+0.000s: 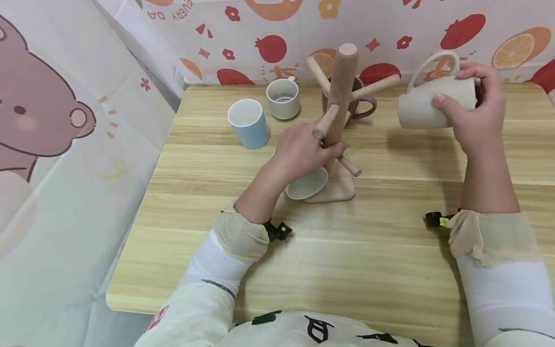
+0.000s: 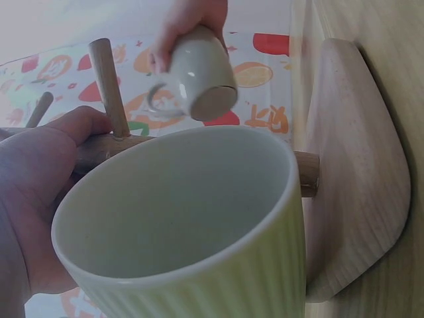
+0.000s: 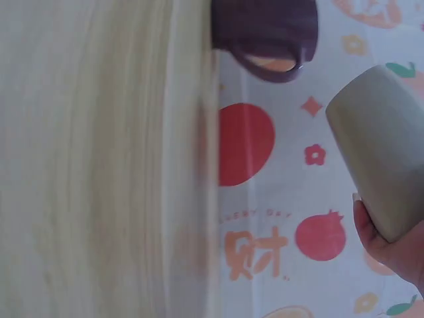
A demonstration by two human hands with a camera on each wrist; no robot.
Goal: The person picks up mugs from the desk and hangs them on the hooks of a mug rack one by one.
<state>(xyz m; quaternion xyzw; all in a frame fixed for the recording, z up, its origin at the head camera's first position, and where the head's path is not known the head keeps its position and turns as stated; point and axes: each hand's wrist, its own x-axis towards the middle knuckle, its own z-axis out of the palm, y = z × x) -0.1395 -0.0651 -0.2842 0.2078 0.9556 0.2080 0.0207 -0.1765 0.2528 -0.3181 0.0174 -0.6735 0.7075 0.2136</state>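
Observation:
My left hand [image 1: 299, 149] grips the post of a wooden mug tree [image 1: 344, 72] below its upper pegs. A ribbed, pale yellow-green mug [image 2: 265, 265] hangs low on the tree, its mouth facing the left wrist camera; in the head view the left hand partly hides it. To the right, above the table, my right hand [image 1: 481, 106] holds a cream mug [image 1: 427, 108] on its side, thumb along the wall and fingers at the mouth end. Its base points left toward the tree and its handle [image 1: 433, 60] is uppermost.
A light blue cup [image 1: 249, 125] and a small grey-white mug [image 1: 284, 99] stand at the back left of the wooden table [image 1: 368, 270]. Behind the tree is a dark purple mug [image 3: 265, 26]. A fruit-printed cloth [image 1: 299, 43] hangs along the back edge.

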